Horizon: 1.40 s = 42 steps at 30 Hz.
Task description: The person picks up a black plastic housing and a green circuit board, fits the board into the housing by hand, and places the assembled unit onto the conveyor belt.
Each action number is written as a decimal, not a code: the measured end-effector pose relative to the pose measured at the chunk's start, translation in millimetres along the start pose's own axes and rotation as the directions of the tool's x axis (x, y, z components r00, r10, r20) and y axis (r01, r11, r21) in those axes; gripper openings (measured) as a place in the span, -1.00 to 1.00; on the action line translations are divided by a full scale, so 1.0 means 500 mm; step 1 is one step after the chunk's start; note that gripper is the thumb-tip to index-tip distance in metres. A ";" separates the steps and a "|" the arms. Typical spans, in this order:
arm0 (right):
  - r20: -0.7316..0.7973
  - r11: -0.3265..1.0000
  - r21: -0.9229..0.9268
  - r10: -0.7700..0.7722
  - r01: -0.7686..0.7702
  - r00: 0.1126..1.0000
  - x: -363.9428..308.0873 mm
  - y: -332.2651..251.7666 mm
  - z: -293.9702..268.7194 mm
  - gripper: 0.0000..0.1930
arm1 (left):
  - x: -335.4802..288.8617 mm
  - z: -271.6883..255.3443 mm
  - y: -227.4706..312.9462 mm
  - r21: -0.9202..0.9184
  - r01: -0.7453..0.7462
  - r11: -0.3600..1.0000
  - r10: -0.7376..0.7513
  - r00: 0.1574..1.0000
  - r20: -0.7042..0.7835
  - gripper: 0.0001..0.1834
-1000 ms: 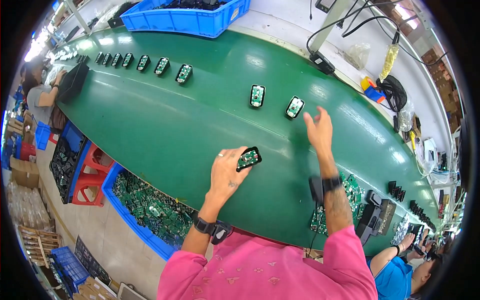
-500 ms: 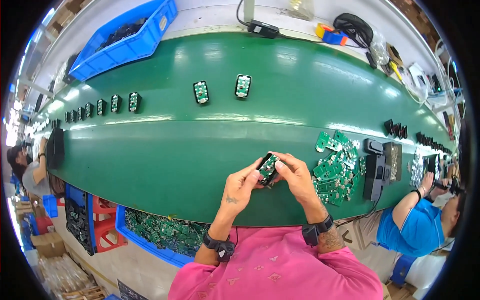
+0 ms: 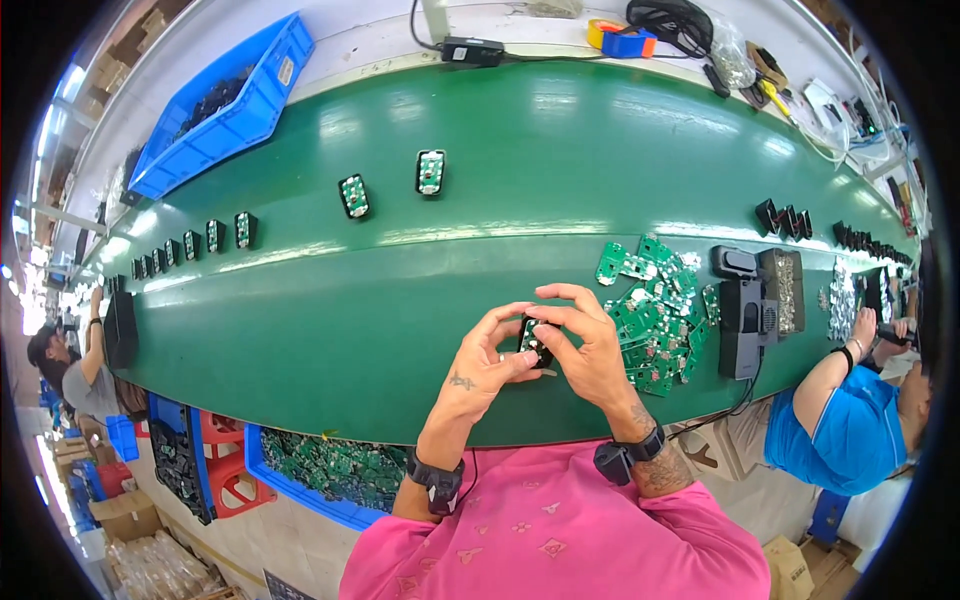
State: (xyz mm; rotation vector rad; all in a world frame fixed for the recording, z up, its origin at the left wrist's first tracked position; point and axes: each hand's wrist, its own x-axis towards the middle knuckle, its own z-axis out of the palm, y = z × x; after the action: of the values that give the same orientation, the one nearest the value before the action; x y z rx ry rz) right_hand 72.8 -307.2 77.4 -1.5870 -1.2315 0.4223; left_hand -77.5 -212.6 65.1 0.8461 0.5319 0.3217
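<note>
A small black housing with a green circuit board in it [image 3: 534, 345] is held between my two hands above the front of the green bench. My left hand [image 3: 480, 365] grips it from the left, thumb along the near side and fingers round the far side. My right hand [image 3: 588, 350] has its thumb and forefinger closed on the board's right side, other fingers raised and curved. The fingers hide much of the housing. To the right of my hands lies a loose pile of green circuit boards [image 3: 655, 330].
Two filled housings [image 3: 354, 196] stand farther back; more form a row [image 3: 245, 230] at left. Beyond the pile are a grey-black device [image 3: 740, 330] and a box of small parts [image 3: 784, 290]. A blue bin [image 3: 225, 135] sits back left. Co-workers sit at right [image 3: 835, 430] and left [image 3: 85, 365].
My right hand has shifted its fingers, now raised and spread more over the housing. The housing is turned more upright. The whole view has swung slightly, moving bench things leftward.
</note>
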 end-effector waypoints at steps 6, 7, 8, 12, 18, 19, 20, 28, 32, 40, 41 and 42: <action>-0.055 0.956 -0.160 -0.258 0.247 0.965 -0.016 -0.004 -0.041 -0.74 | 0.011 0.028 -0.022 -0.009 -0.008 1.000 0.008 1.000 0.025 -0.31; -0.091 0.959 -0.165 -0.248 0.231 0.964 -0.018 -0.011 -0.046 -0.76 | 0.009 0.027 -0.026 -0.003 -0.011 1.000 0.011 1.000 0.025 -0.31; -0.094 0.958 -0.161 -0.252 0.235 0.963 -0.021 -0.016 -0.053 -0.76 | 0.004 0.025 -0.030 -0.100 -0.014 0.995 0.017 0.999 0.034 -0.33; -0.136 0.992 -0.037 -0.126 0.122 0.983 -0.025 -0.020 -0.068 -0.81 | 0.001 0.043 -0.005 -0.178 0.121 0.977 -0.113 0.992 0.054 -0.38; -0.084 0.974 0.200 0.127 -0.109 0.988 -0.028 -0.033 -0.079 -0.87 | 0.001 0.089 0.002 0.231 -0.150 0.961 0.154 0.988 0.001 -0.44; -0.040 0.936 0.258 0.256 -0.238 0.966 -0.029 -0.033 -0.082 -0.86 | 0.000 0.087 0.003 0.245 -0.140 0.959 0.140 0.990 0.017 -0.44; 0.012 0.879 0.309 0.378 -0.363 0.926 -0.031 -0.035 -0.084 -0.83 | 0.000 0.088 0.002 0.246 -0.141 0.959 0.142 0.990 0.017 -0.44; 0.036 0.926 0.260 0.275 -0.275 0.961 -0.052 -0.042 -0.075 -0.87 | 0.017 0.087 -0.020 0.121 -0.311 0.943 0.319 0.946 -0.052 -0.28; 0.163 0.805 0.365 0.440 -0.469 0.883 -0.048 -0.047 -0.104 -0.87 | 0.019 0.081 -0.045 0.354 -0.321 0.879 0.371 0.925 -0.084 -0.32; 0.136 0.864 0.282 0.395 -0.417 0.909 -0.029 -0.052 -0.098 -0.86 | 0.018 0.112 -0.047 0.539 -0.459 0.706 0.609 0.782 -0.132 -0.49; 0.127 0.849 0.300 0.416 -0.434 0.901 -0.026 -0.051 -0.098 -0.85 | 0.015 0.115 -0.044 0.564 -0.468 0.680 0.627 0.770 -0.117 -0.50; 0.117 0.834 0.318 0.437 -0.451 0.892 -0.024 -0.050 -0.098 -0.83 | 0.012 0.117 -0.038 0.565 -0.467 0.680 0.626 0.771 -0.117 -0.50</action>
State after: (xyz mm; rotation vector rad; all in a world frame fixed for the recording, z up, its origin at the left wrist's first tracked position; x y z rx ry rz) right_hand 92.8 -343.9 115.3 -1.5578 -0.7507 0.9183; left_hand -38.4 -257.9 80.5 1.4998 0.6496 0.9202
